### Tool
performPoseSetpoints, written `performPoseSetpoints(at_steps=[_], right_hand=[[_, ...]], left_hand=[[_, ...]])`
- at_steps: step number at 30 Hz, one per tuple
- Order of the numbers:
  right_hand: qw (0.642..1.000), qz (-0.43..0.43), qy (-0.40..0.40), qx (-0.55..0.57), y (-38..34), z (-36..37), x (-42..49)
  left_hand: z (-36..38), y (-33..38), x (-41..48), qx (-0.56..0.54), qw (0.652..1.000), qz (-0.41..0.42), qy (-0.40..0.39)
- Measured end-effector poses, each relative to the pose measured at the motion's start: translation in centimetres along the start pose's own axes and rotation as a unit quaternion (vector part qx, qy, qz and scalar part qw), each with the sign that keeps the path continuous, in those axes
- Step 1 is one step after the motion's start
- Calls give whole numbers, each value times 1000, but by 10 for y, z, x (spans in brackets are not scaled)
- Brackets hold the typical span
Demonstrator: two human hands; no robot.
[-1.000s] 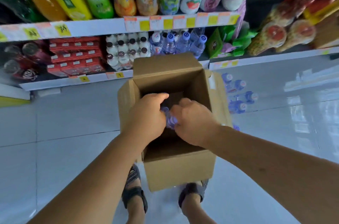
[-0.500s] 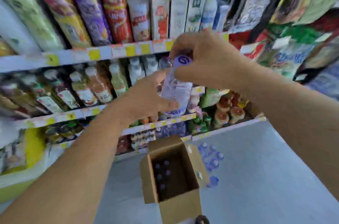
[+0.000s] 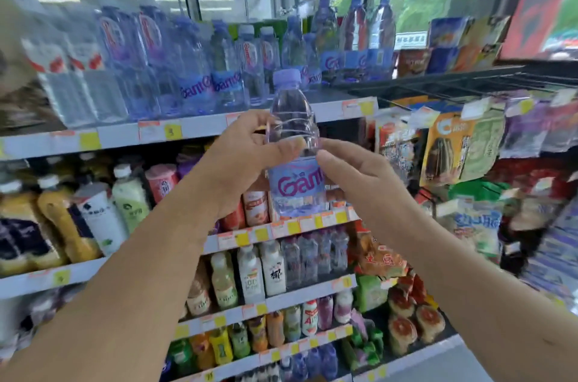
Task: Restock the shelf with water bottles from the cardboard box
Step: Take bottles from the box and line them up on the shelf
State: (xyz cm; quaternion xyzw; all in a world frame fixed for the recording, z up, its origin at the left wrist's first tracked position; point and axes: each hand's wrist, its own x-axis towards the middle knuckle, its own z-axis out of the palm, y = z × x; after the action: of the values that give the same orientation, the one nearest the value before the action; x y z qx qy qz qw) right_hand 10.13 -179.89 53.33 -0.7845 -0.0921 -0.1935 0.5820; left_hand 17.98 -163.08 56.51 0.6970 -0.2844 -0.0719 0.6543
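A clear water bottle (image 3: 293,144) with a purple cap and a blue Ganten label stands upright in the air in front of the top shelf (image 3: 194,131). My left hand (image 3: 240,156) grips it from the left, thumb across its front. My right hand (image 3: 353,175) touches its right side with thumb and fingers at label height. Behind it, several similar water bottles (image 3: 219,69) stand in rows on the top shelf. The cardboard box is out of view.
Lower shelves (image 3: 281,230) hold juice, milk and tea bottles. Snack bags (image 3: 463,144) hang on a rack to the right. A dark wire shelf (image 3: 469,81) juts out at the upper right. Windows are behind the top shelf.
Both hands lifted the bottle out of the box and raised it to top-shelf height. My right hand moved from the cap to the bottle's side. My view tilted up, losing the box.
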Motion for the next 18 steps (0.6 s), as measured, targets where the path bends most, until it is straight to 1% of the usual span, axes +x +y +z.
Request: performPoseSetpoints(at_steps=[3, 6, 11, 15, 18], right_hand=[[999, -5, -28, 32, -1, -19, 6], [998, -21, -46, 26, 0, -38, 18], [999, -34, -37, -19, 9, -58, 44], [999, -12, -34, -29, 13, -57, 68], [999, 7, -23, -44, 12, -52, 91]], left_hand=[[9, 13, 10, 1, 1000, -9, 0], [21, 22, 22, -11, 1000, -13, 5], [35, 22, 49, -14, 1000, 1, 5], [35, 17, 69, -5, 1000, -5, 19], [28, 16, 92, 37, 999, 8, 9]])
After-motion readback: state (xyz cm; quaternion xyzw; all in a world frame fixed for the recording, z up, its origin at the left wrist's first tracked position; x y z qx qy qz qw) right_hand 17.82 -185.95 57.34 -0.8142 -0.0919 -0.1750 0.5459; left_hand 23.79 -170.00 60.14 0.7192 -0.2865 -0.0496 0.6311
